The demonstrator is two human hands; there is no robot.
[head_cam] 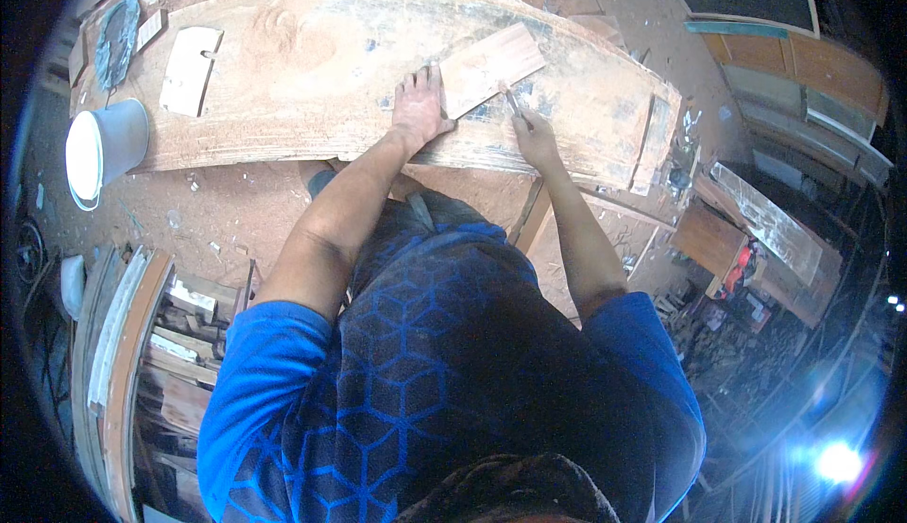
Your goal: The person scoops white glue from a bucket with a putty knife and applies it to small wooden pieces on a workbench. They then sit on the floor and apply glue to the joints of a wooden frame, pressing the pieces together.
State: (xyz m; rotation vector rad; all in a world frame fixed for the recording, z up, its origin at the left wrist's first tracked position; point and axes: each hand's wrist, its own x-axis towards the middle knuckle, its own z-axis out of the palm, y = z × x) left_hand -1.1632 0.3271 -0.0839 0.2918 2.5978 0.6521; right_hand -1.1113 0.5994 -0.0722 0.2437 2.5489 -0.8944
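A short, light wooden board (489, 62) lies at a slant on a long, worn wooden workbench (283, 98). My left hand (419, 103) rests palm down at the board's left end, its thumb out to the side and its fingers pointing away from me. My right hand (535, 142) grips a slim hand tool (513, 103). The tool's tip meets or hovers just over the board's near edge; contact is hard to make out. What kind of tool it is cannot be told, as my fingers cover its rear part.
Left on the bench are a notched wooden piece (190, 71), a white bucket (120, 133) and a crumpled bluish plastic bag (117, 37). Stacked timber (134, 324) stands at lower left. Framed panels (751, 6) and a wooden box (708, 239) lie to the right.
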